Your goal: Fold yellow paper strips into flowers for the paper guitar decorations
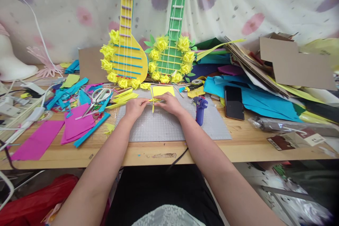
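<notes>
Between my two hands is a small folded piece of yellow paper [153, 105], its narrow arms sticking out in a cross shape. My left hand [136, 107] pinches its left arm between thumb and fingertips. On the other side my right hand [171, 103] grips the right arm, fingers closed together. Both hands hover over the grey cutting mat [156, 132]. Just behind my right hand lies a square yellow sheet [165, 90]. Folded yellow strips [123, 99] are left of my left hand. A purple glue gun [200, 111] stands right of my right hand.
At the back lean a yellow paper guitar [129, 56] and a green one [172, 54] with yellow paper flowers. To the left are scissors [97, 99], magenta sheets [79, 123] and blue scraps. A phone [234, 102], blue paper [265, 100] and stacked cardboard [293, 63] lie right.
</notes>
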### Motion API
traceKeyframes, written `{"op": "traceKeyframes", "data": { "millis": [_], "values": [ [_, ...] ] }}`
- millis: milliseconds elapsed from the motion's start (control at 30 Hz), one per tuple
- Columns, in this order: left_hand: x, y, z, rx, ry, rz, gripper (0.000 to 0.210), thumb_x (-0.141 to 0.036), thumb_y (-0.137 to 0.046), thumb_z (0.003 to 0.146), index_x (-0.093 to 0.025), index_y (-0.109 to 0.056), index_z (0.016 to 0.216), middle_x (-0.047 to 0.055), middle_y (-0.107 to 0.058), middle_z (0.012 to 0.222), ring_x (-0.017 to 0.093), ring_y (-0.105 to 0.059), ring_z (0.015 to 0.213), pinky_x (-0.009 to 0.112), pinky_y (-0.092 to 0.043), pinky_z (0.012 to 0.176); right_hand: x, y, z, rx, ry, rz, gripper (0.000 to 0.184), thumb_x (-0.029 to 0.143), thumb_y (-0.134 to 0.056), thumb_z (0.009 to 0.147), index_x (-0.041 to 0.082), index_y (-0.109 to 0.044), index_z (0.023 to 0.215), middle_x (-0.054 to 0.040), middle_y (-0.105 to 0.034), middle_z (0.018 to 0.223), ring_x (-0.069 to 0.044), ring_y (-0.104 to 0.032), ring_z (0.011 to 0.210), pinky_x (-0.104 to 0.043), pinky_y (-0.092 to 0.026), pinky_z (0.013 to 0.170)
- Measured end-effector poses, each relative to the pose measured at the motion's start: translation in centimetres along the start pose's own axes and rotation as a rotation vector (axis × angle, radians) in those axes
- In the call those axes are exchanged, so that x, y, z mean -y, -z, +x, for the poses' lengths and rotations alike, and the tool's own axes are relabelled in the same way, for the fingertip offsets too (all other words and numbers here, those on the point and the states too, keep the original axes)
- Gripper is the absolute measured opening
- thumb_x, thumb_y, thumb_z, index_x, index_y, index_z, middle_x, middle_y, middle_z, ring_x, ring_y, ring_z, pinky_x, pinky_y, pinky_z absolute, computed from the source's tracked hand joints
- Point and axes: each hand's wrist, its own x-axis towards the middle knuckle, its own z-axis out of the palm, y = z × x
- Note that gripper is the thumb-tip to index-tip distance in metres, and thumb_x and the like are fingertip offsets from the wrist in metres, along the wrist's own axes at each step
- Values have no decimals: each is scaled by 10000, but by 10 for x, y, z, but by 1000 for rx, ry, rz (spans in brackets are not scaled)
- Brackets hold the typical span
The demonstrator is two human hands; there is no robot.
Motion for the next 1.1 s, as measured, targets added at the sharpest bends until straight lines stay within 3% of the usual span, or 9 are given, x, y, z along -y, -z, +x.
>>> {"op": "traceKeyframes", "data": {
  "millis": [100, 267, 400, 600, 733, 900, 1100],
  "values": [
    [0, -1, 0, 0, -4, -7, 223, -371, -553, 810, -302, -726, 935, -4, -719, 978, 207, -657, 898, 294, -463, 726, -1, -2, 1, -39, 63, 9, 277, 362, -553, 845, 239, -688, 1054, -35, -690, 1034, -169, -526, 978, -286, -386, 882],
    [0, -5, 0, 28, -21, -93, 226, -364, -558, 805, -292, -722, 944, -8, -713, 1006, 188, -652, 909, 278, -461, 752, -7, -4, 4, -58, 12, -4, 230, 321, -535, 861, 259, -714, 990, -26, -715, 932, -163, -547, 898, -268, -409, 798],
    [-3, -7, -1, 75, -22, -79, 261, -404, -559, 788, -279, -721, 949, -11, -723, 969, 166, -645, 810, 257, -438, 688, -10, -5, 7, -87, 12, -15, 238, 328, -513, 872, 263, -720, 971, -35, -714, 892, -164, -565, 897, -277, -413, 799],
    [-2, -1, 0, 34, 23, 19, 280, -417, -513, 807, -264, -738, 876, -3, -731, 871, 163, -621, 773, 244, -371, 611, -7, 1, 6, -22, 43, -54, 248, 317, -521, 867, 260, -698, 1032, -42, -701, 938, -169, -552, 921, -271, -407, 791],
    [0, 2, 1, 60, 48, -13, 296, -450, -522, 783, -256, -739, 840, -29, -718, 765, 141, -597, 689, 229, -355, 580, -6, 5, 6, -22, -15, -93, 234, 290, -530, 858, 243, -713, 997, -51, -694, 851, -164, -560, 857, -261, -405, 749],
    [4, 5, 0, 103, -2, -176, 305, -444, -513, 777, -240, -738, 808, -11, -733, 850, 154, -627, 749, 232, -412, 636, -11, 7, 7, -21, -15, -64, 228, 270, -543, 849, 232, -715, 993, -55, -700, 877, -162, -575, 862, -255, -409, 753],
    [9, 10, 0, 134, -9, -184, 304, -428, -509, 775, -225, -735, 761, -14, -735, 831, 167, -645, 782, 243, -444, 702, -14, 7, 6, 36, -39, 17, 228, 239, -551, 839, 229, -710, 1001, -47, -712, 941, -162, -607, 864, -265, -430, 769]
  ]
}}
